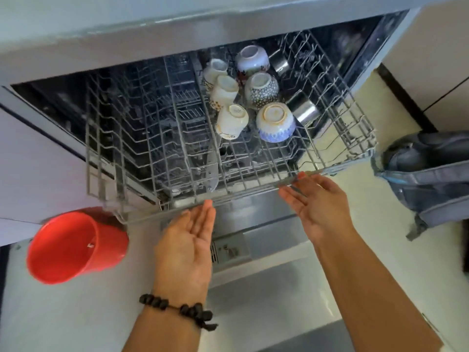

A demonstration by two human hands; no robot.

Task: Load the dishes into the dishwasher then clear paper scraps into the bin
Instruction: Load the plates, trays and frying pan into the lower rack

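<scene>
— Where's the rack?

— I see the dishwasher (pixel 253 26) open at twelve o'clock, its wire rack (pixel 152 153) pulled out, long axis running nine to three. Upturned bowls (pixel 275 121) and cups (pixel 232 120) sit toward one o'clock, bases up. A red bin (pixel 73 247) lies at eight o'clock, mouth facing me.

— And your hands?

— My left hand (pixel 187 240) and right hand (pixel 317 199) are flat, fingers straight and together, tips touching the rack's front rail, gripping nothing.
</scene>
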